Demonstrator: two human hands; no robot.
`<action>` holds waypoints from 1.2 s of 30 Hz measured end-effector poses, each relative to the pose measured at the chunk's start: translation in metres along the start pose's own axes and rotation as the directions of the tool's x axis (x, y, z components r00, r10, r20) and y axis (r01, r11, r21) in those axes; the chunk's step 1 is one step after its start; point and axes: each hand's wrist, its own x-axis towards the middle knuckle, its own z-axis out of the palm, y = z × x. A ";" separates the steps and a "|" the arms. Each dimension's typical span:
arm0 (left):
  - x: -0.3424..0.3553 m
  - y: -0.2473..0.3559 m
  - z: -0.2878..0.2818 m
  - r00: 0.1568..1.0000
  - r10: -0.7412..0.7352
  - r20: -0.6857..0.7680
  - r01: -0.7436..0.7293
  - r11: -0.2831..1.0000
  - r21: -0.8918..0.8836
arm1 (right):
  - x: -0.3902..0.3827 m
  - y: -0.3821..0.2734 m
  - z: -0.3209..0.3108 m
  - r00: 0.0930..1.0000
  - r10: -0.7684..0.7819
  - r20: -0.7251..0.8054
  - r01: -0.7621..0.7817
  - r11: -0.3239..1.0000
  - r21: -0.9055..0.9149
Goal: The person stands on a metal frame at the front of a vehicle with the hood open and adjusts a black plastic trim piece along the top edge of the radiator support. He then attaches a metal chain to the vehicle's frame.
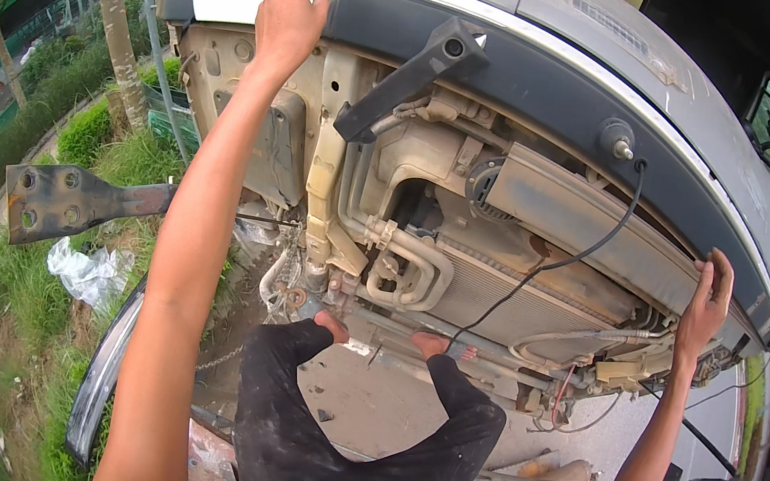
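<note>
I look down the stripped front of a truck cab. My left hand (pixel 291 13) grips the upper left end of a dark front panel strip (pixel 535 84) that runs across the cab under the grey bodywork (pixel 628 48). My right hand (pixel 707 306) holds the same strip at its lower right end, fingers curled over its edge. A black wiper arm (pixel 408 76) sticks out of the strip between my hands. A black cable (pixel 590 250) hangs from a stud on the strip. My bare feet (pixel 334 324) rest on the frame below.
Exposed pipes, a radiator (pixel 505 297) and brackets fill the open cab front. A rusty metal bracket (pixel 66 196) juts out at left over grass. A detached bumper piece (pixel 103 368) lies at lower left. Tools and parts lie on the concrete at lower right.
</note>
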 end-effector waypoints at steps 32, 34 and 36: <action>-0.004 -0.033 0.036 0.976 -0.102 -0.192 0.093 0.994 -0.054 | 0.239 0.035 0.151 0.946 -0.317 0.069 0.310 0.820 -0.481; 0.001 -0.037 0.030 0.985 -0.036 -0.171 0.053 0.994 0.098 | 0.234 0.027 0.151 0.952 -0.297 0.073 0.293 0.816 -0.498; 0.005 -0.037 0.024 0.991 0.038 -0.131 -0.016 0.986 0.164 | 0.232 0.029 0.154 0.944 -0.326 0.056 0.310 0.814 -0.491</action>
